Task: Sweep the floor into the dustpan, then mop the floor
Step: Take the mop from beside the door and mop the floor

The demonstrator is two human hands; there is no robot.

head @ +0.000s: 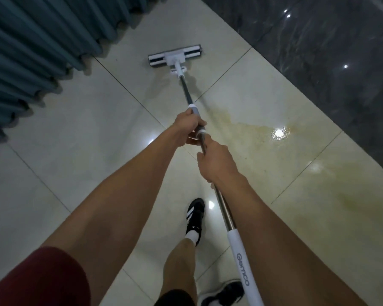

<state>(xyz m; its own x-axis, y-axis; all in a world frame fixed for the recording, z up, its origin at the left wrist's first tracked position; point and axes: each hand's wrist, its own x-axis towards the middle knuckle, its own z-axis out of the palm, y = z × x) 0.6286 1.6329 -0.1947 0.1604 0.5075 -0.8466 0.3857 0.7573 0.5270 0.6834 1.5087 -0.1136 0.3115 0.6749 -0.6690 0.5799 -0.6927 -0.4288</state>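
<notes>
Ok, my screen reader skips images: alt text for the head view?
Both hands, left hand ahead of right hand, hold a mop on pale floor tiles, beside a teal curtain.

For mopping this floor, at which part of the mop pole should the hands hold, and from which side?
Grip the mop pole mid-shaft from above, as here: left hand just below the white collar, right hand behind it on bare metal. The pole slopes down to the mop head, lying flat on the tile floor, so staggered hands likely push best.
</notes>
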